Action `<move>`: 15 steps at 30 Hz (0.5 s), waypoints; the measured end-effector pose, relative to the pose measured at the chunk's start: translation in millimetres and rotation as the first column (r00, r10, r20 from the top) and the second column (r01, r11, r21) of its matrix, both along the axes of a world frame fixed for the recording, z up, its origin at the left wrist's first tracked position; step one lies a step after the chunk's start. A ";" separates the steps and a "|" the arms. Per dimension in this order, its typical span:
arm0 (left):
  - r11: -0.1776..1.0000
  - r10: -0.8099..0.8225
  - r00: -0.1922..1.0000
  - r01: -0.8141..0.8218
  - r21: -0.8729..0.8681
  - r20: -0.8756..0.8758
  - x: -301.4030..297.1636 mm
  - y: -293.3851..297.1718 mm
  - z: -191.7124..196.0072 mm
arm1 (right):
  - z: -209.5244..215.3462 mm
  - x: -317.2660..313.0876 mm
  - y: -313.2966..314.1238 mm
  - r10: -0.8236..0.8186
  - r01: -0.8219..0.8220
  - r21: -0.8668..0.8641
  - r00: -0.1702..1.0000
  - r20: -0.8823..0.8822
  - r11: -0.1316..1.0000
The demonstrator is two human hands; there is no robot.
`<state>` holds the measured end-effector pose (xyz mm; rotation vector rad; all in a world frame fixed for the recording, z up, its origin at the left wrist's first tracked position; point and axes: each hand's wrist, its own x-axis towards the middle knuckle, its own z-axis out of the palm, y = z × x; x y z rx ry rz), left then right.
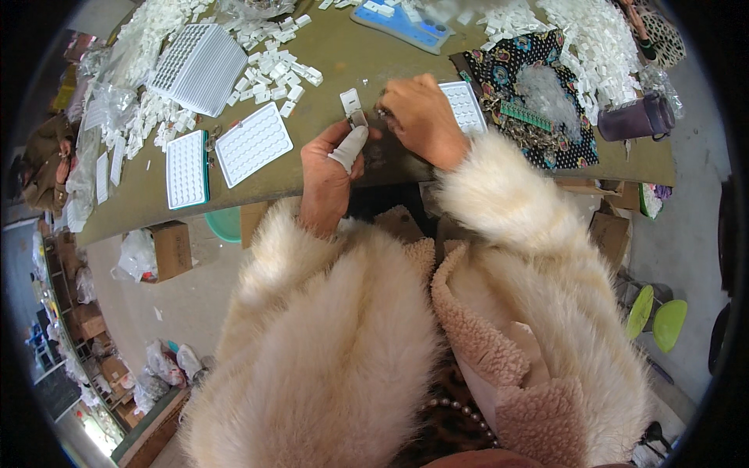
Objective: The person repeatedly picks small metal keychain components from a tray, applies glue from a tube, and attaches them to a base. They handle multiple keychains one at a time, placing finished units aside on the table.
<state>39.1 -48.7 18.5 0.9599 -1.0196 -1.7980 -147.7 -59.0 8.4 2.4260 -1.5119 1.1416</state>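
Observation:
My left hand [331, 160] is closed round a small white plastic case [351, 103], whose lid stands up beyond the fingers. A white cover [349, 150] sheathes the thumb of that hand. Just to the right, my right hand [424, 117] pinches something small and shiny at its fingertips, too tiny to name. A gap lies between those fingertips and the case. Left of my hands, a white tray with rows of hollows [253, 144] lies on the table, and another tray [187, 170] sits beside it. A third tray [462, 105] is partly hidden behind my right hand.
Loose white cases [273, 74] and a stack of trays [199, 66] cover the far left. At right, a dark patterned cloth [558, 66] bears a green strip [527, 115] and small metal pieces, beside a purple cup [636, 117]. Another person [48, 160] sits at far left.

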 end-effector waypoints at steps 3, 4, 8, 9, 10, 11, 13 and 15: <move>1.000 -0.025 0.999 0.025 -0.004 0.028 -4.2 0.5 1.8 | 10.9 -3.1 11.1 0.020 -0.026 0.035 0.982 0.189 0.999; 0.999 -0.050 0.997 0.051 -0.013 0.055 -6.5 0.7 2.0 | 14.2 -3.4 14.0 0.037 -0.051 0.049 0.967 0.252 0.998; 0.993 -0.108 0.983 0.113 -0.029 0.150 -15.9 3.0 3.6 | 22.1 -2.2 20.1 0.024 -0.023 -0.008 0.973 0.228 1.000; 0.992 -0.100 0.980 0.111 -0.061 0.170 -17.9 4.1 4.5 | 23.0 -2.9 21.4 0.017 -0.016 -0.004 0.975 0.221 1.000; 0.991 -0.092 0.976 0.109 -0.076 0.200 -20.1 5.4 5.4 | 23.5 -3.4 22.6 0.003 -0.002 -0.001 0.977 0.214 1.000; 0.992 -0.084 0.967 0.103 -0.070 0.240 -22.1 6.8 6.5 | 23.5 -4.2 24.1 0.004 -0.011 0.029 0.973 0.230 1.000; 0.990 -0.069 0.965 0.098 -0.105 0.251 -25.6 10.2 8.6 | 23.0 -6.0 27.0 -0.007 -0.016 0.086 0.965 0.262 0.996; 0.989 -0.064 0.968 0.094 -0.114 0.245 -27.4 11.6 10.5 | 22.0 -7.4 29.0 -0.007 -0.034 0.130 0.954 0.299 0.991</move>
